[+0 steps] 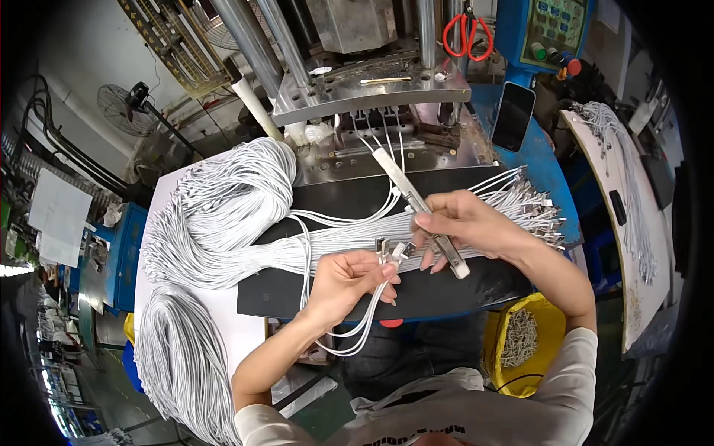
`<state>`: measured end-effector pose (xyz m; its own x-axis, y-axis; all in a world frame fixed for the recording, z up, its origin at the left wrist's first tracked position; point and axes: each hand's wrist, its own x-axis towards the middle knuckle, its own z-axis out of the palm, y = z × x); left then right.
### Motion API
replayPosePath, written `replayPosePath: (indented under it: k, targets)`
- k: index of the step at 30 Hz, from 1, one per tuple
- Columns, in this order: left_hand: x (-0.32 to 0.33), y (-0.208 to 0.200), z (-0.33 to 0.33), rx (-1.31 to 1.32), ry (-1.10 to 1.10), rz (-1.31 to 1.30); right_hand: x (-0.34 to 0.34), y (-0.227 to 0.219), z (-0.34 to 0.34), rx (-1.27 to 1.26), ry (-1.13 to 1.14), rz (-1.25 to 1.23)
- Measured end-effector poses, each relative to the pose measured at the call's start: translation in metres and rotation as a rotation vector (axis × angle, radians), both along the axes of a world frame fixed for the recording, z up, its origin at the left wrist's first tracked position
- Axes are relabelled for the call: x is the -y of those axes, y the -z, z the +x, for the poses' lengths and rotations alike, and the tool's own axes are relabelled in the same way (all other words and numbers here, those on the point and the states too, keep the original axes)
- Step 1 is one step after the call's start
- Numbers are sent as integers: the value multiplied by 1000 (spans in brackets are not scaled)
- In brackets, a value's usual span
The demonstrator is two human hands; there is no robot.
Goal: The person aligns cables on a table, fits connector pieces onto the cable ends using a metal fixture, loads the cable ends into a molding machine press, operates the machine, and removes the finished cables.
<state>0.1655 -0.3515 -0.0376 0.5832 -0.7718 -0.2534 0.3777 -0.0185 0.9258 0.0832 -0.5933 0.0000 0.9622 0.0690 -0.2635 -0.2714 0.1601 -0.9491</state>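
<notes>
Above black mat [491, 286], head view: left hand [353, 279] holds metal connectors [383, 249] of white cables [370, 318], fingers nearly closed in pinch. Right hand [461, 223] has fingers curled around bar tool [401, 182]; whether its fingertips touch connectors, cannot tell. Connectors could slip, if pinch is weak. Tool end, near press [372, 104], could catch thin leads [401, 145] there.

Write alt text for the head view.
A person's left hand holds several metal-tipped white cables while the right hand grips a long, narrow bar. More bundled cables lie beneath and leftward, before a metal machine.
</notes>
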Motion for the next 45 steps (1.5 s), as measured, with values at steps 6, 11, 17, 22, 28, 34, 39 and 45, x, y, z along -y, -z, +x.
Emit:
replayPosePath:
  k: [6,11,17,22,28,34,39,45]
  targets:
    - [0,3,-5,132,-8,71,-23,10,27,112,-102,-348]
    - [4,7,-5,120,-33,48,-29,31,24,111,44,-281]
    - [-2,0,7,82,90,62,-16,24,18,63,-113,-252]
    - [-2,4,4,14,117,77,-27,28,16,90,-90,-354]
    - [0,9,2,31,15,-5,-23,35,16,75,-9,-225]
    - [-1,4,-2,-28,-53,71,-26,27,14,19,-46,-195]
    - [-6,12,12,13,-11,51,-24,44,16,394,-117,-458]
    - [-5,11,6,80,-83,92,-26,20,11,48,-157,-391]
